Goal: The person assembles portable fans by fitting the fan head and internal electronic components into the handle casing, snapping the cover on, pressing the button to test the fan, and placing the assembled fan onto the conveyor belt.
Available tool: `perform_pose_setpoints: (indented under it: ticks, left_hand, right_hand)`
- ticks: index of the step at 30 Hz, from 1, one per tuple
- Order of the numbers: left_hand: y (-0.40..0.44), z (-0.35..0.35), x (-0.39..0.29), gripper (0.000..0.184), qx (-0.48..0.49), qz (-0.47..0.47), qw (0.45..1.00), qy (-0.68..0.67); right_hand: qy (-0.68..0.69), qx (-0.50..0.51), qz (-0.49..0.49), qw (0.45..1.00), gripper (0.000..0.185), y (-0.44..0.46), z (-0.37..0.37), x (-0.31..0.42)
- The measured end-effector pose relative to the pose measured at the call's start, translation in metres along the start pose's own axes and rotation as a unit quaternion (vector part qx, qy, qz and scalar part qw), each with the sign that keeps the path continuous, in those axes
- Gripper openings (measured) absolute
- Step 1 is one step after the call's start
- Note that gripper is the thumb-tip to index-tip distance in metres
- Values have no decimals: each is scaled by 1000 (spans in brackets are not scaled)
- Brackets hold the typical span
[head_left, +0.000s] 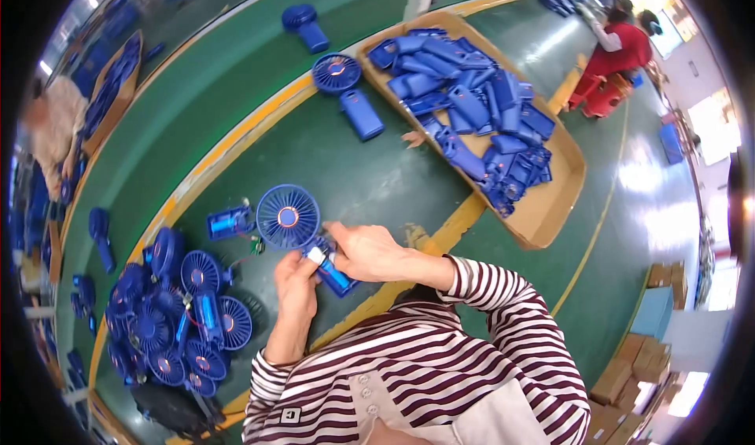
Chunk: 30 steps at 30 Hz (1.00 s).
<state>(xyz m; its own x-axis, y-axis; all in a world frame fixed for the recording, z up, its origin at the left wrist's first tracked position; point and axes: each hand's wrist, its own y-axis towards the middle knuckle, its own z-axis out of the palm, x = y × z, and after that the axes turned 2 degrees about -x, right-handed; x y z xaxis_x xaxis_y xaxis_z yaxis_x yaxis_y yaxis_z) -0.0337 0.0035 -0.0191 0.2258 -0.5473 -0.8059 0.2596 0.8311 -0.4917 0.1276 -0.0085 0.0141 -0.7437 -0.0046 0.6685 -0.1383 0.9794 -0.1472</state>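
Note:
A blue handheld fan [275, 229] lies before me, its round grille turned up and its handle open. A light blue battery cell [336, 277] shows inside the handle, with a white part near the neck. My left hand [296, 289] is closed on the near side of the neck, thumb and fingers pinching there. My right hand [368, 251] grips the handle from the other side, fingers curled and partly hidden. Just left of the grille sits another open handle [230, 222] with a battery, and a small green circuit board [257, 245] on wires.
Several blue fans [153, 327] are heaped at the left. A cardboard tray [562, 209] of blue handle shells stands at the upper right. A complete fan [362, 115] lies beside it, another on the green belt [228, 75]. People [621, 48] work farther off.

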Motion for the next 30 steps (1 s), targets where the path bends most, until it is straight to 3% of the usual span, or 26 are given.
perform_pose_setpoints:
  ticks: [1, 3, 4, 5, 6, 8, 13, 17, 19, 24, 30]
  left_hand:
    - [-4, 7, -6, 24, 14, -4, 999, -31]
    - [-2, 8, -6, 24, 32, -10, 998, -50]
    - [-5, 11, -10, 24, 23, -28, 997, -66]
    - [-4, 10, -10, 24, 32, -35, 997, -67]
    - [-4, 8, -10, 24, 39, -41, 996, -68]
    - [-4, 8, -11, 22, 38, -49, 995, -74]
    - [-2, 1, -12, 21, 53, -81, 989, -114]
    - [-4, 1, -17, 21, 59, -89, 990, -94]
    - [-5, 1, -17, 24, 59, -90, 989, -97]
    - [-4, 0, -11, 25, 51, -88, 987, -125]
    - [-3, 2, -11, 24, 45, -77, 990, -112]
  right_hand:
    - [11, 18, 3, 1000, 47, -5, -14, -3]
    - [-19, -71, 11, 997, 39, -9, -54, -15]
    - [-99, -173, 9, 980, 31, -6, -74, -32]
    - [-139, -255, 13, 957, 26, -5, -99, -46]
    - [-200, -294, 81, 931, 20, -1, -125, -55]
    - [-418, -348, 99, 833, 12, 11, -158, -107]
    - [-484, -228, 174, 827, 21, 37, -179, -170]
    - [-487, -176, 197, 832, 22, 45, -186, -176]
    - [-458, -120, 235, 849, 35, 43, -194, -158]
    - [-460, -115, 169, 864, 47, 39, -197, -177]
    - [-540, -102, 126, 826, 65, 32, -194, -185]
